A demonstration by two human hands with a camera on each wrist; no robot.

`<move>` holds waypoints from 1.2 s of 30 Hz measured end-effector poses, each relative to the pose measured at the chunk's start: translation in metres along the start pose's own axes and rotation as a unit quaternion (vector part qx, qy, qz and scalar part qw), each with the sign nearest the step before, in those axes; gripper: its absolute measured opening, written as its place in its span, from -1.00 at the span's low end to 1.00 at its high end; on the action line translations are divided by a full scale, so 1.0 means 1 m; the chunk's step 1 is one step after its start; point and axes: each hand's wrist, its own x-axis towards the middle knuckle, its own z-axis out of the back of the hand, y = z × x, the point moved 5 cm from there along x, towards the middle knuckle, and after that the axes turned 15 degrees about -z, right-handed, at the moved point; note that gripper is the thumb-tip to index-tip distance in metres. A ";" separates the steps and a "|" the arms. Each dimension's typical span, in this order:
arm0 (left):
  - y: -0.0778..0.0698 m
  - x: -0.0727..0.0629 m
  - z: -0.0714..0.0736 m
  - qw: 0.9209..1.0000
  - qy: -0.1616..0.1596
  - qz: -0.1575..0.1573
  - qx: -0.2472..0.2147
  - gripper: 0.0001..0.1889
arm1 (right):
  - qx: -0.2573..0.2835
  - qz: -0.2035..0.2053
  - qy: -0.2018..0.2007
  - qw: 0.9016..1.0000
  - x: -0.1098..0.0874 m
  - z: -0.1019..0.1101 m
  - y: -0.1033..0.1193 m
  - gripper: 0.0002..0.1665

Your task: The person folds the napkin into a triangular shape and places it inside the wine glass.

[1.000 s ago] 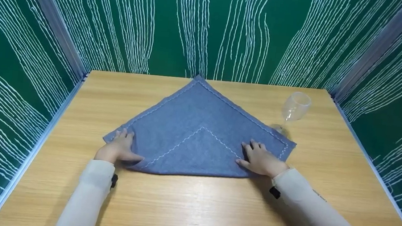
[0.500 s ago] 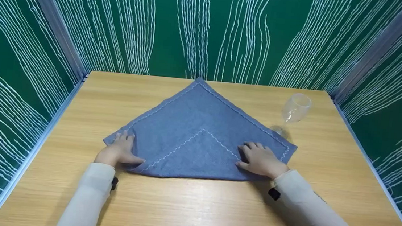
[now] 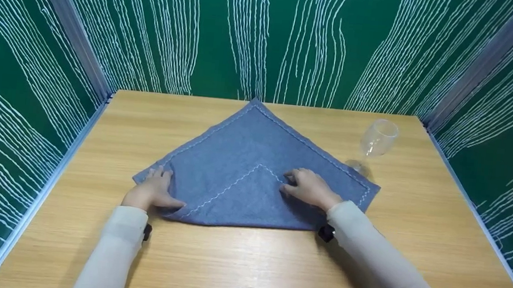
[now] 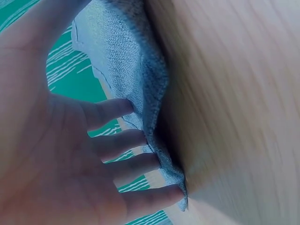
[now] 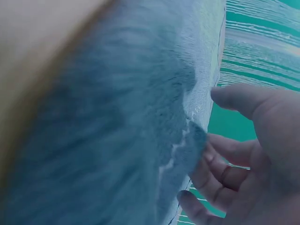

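A blue-grey cloth with white zigzag stitching lies folded on the wooden table, its pointed corner at the back edge. At the cloth's left corner rests my left hand, fingers straight and spread; in the left wrist view its fingertips touch the folded edge. My right hand is over the right half of the cloth, at the inner stitched line. The right wrist view shows its thumb apart from the loosely bent fingers, with nothing pinched between them. Whether those fingertips press on the cloth is hard to tell.
A clear stemmed glass stands at the back right, its foot close beside the cloth's right edge. The wooden table is bounded at the back and sides by green panels with white wavy lines.
My right hand has moved left and a little back across the cloth, from near its right corner toward the middle. The left hand and the cloth are nearly still.
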 end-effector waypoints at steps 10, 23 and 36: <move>0.001 -0.003 0.005 1.000 -0.004 -0.002 -0.012 0.09 | 0.036 -0.035 0.059 0.997 0.024 0.005 0.004 -0.71; 0.009 0.000 0.009 1.000 -0.003 -0.007 -0.010 -0.21 | 0.060 0.009 -0.039 0.997 0.044 0.028 0.013 -0.82; 0.008 0.002 0.012 1.000 -0.015 0.007 0.012 -0.27 | 0.106 -0.055 -0.076 0.990 0.065 0.027 0.012 -0.68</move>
